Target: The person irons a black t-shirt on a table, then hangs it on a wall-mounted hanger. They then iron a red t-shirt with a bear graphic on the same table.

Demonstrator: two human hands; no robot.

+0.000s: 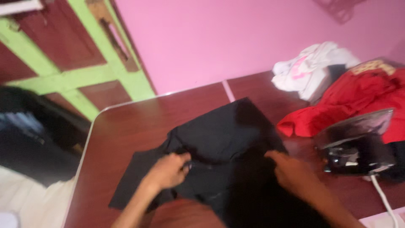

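While both hands, left hand (168,171) and right hand (291,171), pinch it, the black garment (219,135) lies rumpled.

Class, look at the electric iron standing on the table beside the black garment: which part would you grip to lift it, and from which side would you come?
Probably the dark handle of the iron, reached from the near side by the right hand, which is closest. The iron stands on its heel with its shiny soleplate facing up and away, so the handle side faces the person. Keep off the soleplate and mind the white cord trailing from its base.
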